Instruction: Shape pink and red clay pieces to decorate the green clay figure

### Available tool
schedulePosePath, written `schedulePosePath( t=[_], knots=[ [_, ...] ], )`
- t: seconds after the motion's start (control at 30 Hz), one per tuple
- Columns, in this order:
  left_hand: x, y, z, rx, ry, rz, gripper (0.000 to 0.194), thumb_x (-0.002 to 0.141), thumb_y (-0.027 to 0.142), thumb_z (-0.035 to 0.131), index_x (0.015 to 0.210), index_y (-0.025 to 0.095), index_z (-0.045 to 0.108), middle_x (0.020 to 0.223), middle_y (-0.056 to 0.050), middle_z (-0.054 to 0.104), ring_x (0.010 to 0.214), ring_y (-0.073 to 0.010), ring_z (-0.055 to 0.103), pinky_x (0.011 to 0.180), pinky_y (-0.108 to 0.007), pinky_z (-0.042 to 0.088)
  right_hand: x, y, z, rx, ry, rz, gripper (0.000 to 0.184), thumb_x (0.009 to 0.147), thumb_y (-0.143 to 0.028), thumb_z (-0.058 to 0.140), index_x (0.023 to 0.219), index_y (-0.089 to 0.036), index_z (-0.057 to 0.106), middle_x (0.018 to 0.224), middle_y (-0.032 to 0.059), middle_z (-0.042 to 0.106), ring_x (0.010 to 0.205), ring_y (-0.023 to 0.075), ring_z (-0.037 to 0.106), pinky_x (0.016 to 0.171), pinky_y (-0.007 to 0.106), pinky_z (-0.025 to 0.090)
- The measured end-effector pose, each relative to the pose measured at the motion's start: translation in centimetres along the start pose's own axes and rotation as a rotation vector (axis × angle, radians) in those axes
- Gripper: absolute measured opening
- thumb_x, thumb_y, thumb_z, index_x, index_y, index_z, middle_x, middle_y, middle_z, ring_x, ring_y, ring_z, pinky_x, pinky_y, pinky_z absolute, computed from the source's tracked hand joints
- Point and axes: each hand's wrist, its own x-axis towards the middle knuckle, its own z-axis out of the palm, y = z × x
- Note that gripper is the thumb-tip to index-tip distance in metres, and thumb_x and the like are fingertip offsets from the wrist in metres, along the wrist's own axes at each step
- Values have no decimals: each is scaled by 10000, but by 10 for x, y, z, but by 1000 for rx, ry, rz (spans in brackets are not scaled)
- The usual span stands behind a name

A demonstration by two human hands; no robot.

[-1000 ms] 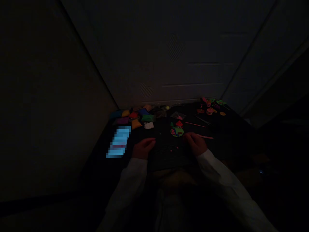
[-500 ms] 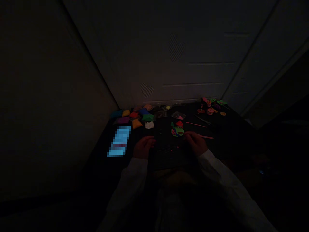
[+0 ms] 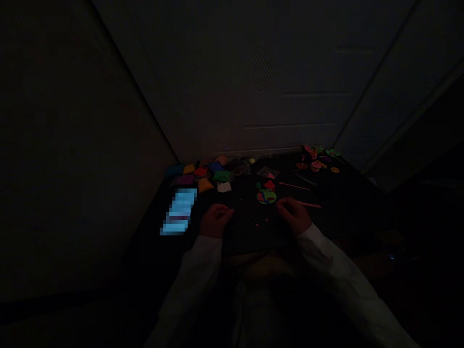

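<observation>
My left hand (image 3: 216,221) rests over the dark table with thumb and fingertips pressed together; whatever they may pinch is too small and dim to make out. My right hand (image 3: 295,214) is curled in a similar pinch, its contents hidden too. Just beyond the right fingertips lies a round green clay piece (image 3: 268,197) with blue, pink and brown bits on it and a red cone-shaped piece (image 3: 269,184) at its far edge. Two tiny pink balls (image 3: 267,220) lie between my hands, and a small greenish dot (image 3: 241,199) sits farther back.
A bright, pixelated screen (image 3: 179,211) lies left of my left hand. Bags of coloured clay (image 3: 222,176) cover the back left. Pink sticks (image 3: 294,186), a long thin tool (image 3: 305,179) and several clay figures (image 3: 316,166) lie at the right. A pale wall (image 3: 290,111) stands behind.
The left fingers curled a little apart half a second ago and are now together again. The right hand has barely moved; the clay piece stays in place.
</observation>
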Motion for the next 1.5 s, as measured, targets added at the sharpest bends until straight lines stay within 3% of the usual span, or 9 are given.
schedulePosePath(
  t=[0.27, 0.53, 0.77, 0.9, 1.03, 1.2, 1.33, 1.5],
  knots=[
    [-1, 3, -2, 96, -21, 20, 209, 574, 356, 620, 676, 174, 619, 581, 17, 614, 526, -104, 538, 529, -220, 421, 1, 0, 0, -25, -2, 12, 314, 800, -435, 382, 748, -189, 571, 651, 0, 575, 614, 123, 528, 575, 235, 383],
    [0, -2, -2, 146, -64, 40, 305, 575, 363, 620, 812, 171, 621, 697, -9, 653, 661, -140, 601, 625, -256, 477, 2, 3, 3, -46, -11, -29, 277, 770, -387, 468, 945, -206, 584, 887, 18, 623, 816, 145, 564, 730, 258, 420],
    [0, -4, -3, 241, -67, 101, 248, 641, 374, 570, 767, 165, 617, 719, -22, 660, 679, -145, 612, 634, -258, 487, 2, 0, 3, -132, -16, -26, 284, 773, -430, 455, 806, -186, 597, 749, 18, 626, 688, 136, 571, 626, 249, 435],
    [0, -6, -4, 328, -87, 176, 251, 670, 368, 551, 806, 165, 609, 749, -21, 663, 691, -140, 615, 627, -244, 492, 1, 2, 2, -199, -57, -66, 263, 743, -422, 512, 791, -179, 598, 715, 15, 615, 638, 124, 556, 577, 237, 430],
    [4, -7, -5, 470, -136, 285, 209, 703, 325, 531, 838, 187, 611, 754, -10, 662, 678, -134, 607, 629, -253, 491, 2, 10, -3, -285, -162, -164, 212, 772, -328, 500, 890, -191, 609, 809, 30, 616, 739, 131, 558, 670, 257, 434],
    [12, -10, -4, 686, -174, 465, 155, 717, 234, 525, 830, 194, 624, 852, -45, 648, 835, -188, 561, 785, -350, 438, 2, 14, -3, -399, -266, -265, 205, 778, -305, 493, 881, -198, 636, 852, 57, 601, 803, 156, 537, 735, 297, 417],
    [14, -14, -2, 806, -205, 578, 140, 745, 240, 501, 774, 187, 628, 829, -62, 631, 827, -196, 538, 792, -363, 419, 2, 15, -2, -458, -287, -290, 240, 788, -328, 477, 913, -194, 632, 862, 74, 586, 783, 163, 529, 716, 309, 419],
    [15, -18, -3, 882, -185, 645, 199, 765, 273, 480, 872, 171, 613, 851, -75, 608, 823, -199, 520, 765, -359, 421, -3, 19, -7, -514, -302, -332, 319, 783, -371, 479, 1011, -176, 588, 922, 87, 570, 826, 167, 523, 734, 310, 434]
  ],
)
